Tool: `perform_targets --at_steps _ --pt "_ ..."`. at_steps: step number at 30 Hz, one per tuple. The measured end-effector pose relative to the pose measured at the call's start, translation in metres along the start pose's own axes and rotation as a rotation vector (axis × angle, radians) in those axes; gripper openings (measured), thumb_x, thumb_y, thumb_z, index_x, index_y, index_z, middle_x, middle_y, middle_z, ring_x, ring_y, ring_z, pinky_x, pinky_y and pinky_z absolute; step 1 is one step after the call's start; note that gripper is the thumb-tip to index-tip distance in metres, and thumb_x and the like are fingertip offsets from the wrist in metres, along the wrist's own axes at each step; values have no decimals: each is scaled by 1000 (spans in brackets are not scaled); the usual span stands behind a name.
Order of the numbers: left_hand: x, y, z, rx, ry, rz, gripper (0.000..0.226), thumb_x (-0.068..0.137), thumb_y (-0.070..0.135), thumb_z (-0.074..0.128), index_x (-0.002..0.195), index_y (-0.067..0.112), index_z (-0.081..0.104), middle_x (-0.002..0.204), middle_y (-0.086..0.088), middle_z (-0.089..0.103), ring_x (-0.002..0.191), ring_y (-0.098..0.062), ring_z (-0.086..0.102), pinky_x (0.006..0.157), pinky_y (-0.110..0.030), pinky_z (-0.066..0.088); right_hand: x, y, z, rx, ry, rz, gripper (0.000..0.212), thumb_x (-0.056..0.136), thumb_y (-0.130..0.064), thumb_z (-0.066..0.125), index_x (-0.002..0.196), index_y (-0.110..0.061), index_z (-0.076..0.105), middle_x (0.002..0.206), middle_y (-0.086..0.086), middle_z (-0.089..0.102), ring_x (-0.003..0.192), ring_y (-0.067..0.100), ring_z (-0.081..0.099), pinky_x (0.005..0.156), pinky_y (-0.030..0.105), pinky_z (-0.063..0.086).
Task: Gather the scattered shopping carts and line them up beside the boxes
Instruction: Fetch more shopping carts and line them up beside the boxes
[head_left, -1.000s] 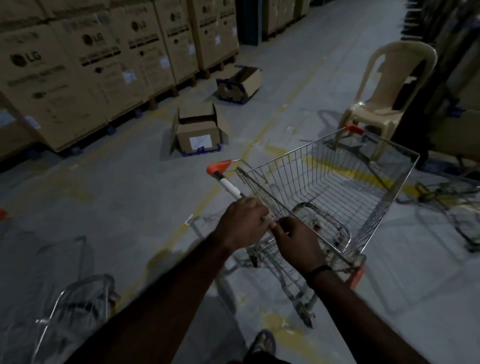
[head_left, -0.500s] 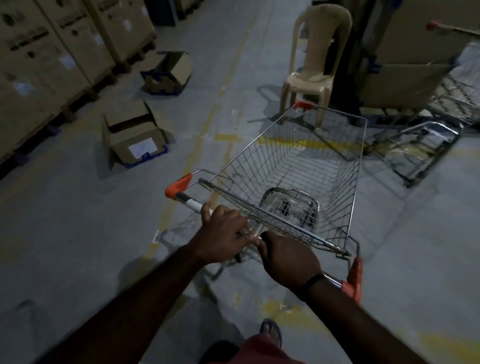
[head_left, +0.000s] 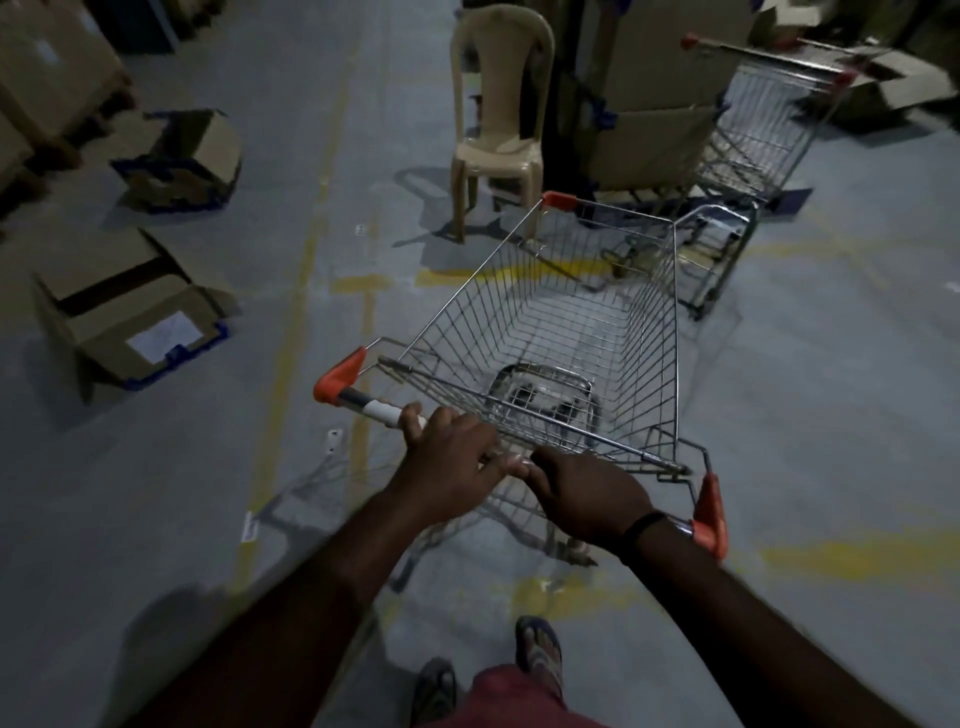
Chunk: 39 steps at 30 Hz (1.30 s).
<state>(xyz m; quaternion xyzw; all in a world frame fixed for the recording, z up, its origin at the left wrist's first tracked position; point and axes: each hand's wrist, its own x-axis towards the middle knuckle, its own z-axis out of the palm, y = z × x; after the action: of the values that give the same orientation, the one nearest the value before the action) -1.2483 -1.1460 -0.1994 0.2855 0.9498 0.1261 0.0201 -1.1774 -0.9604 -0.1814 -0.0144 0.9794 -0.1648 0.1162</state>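
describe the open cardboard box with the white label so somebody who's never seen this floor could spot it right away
Start at the shopping cart that both hands push, then look left across the faded yellow floor line. The box with the white label lies there on the grey floor, flaps open, blue trim at its lower edge. The other open box, farther up the aisle, shows no such white label.

Cart handle (head_left: 382, 413) hidden mid-span under both hands, stacked boxes (head_left: 47, 78) left of the cart cropped by frame edge, far cart (head_left: 769, 109) beyond it blurred, partly behind cardboard.
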Motion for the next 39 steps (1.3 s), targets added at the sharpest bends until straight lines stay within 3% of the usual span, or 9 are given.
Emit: perform_targets --at_steps 3,6,12,23,26,32,36,39 --pt "4 -6 -1 -6 -5 44 53 88 71 26 90 30 61 97 12 55 108 -21 49 107 -55 16 -4 -8 1 11 16 37 60 99 -68 18 105 -24 57 88 5 68 80 28 67 69 40 54" --pt "11 -7 -3 -50 -35 82 38 89 69 30 84 37 49 92 15 44 109 -19 48 108 -56 15 -9 -10 1 26 37 73 62 97 -69 15 108 -23 56 90 6 68 82 29 66 68 40 53" --pt "26 3 -5 -36 -95 203 27 95 64 39 85 39 44 93 17 41 111 -16 45 108 -53 14 -22 -7 3 25 94 155 56 100 -65 20 113 -22 54 95 7 69 87 31 66 66 37 47" --pt "67 29 0 -48 -208 386 38 93 69 34 85 36 52 93 16 47 113 -16 43 108 -53 11 -34 12 4 -5 156 349 55 101 -65 20 115 -24 53 94 5 69 87 28 66 64 35 45" --pt "77 40 1 -46 -235 438 39 94 67 37 89 34 57 98 15 51 116 -18 43 107 -53 10 -40 18 4 9 175 395 55 100 -66 18 111 -24 52 88 1 65 78 25 60 59 33 36" --pt "95 73 5 -47 -320 528 35 94 66 40 92 35 56 104 13 52 120 -20 42 111 -57 9 -56 37 3 19 246 511 53 96 -73 13 95 -31 45 67 -9 48 67 18 53 56 32 37" --pt "105 97 11 -37 -351 588 35 94 67 43 99 36 60 111 11 56 123 -21 41 111 -56 7 -69 54 3 22 265 586 54 97 -72 14 100 -31 49 73 -7 55 70 19 57 56 31 39" --pt "112 117 16 -20 -369 634 33 94 67 43 96 38 57 111 11 55 125 -22 41 112 -58 8 -78 69 3 43 289 628 54 96 -75 14 93 -33 47 73 -7 57 71 19 60 59 32 46"
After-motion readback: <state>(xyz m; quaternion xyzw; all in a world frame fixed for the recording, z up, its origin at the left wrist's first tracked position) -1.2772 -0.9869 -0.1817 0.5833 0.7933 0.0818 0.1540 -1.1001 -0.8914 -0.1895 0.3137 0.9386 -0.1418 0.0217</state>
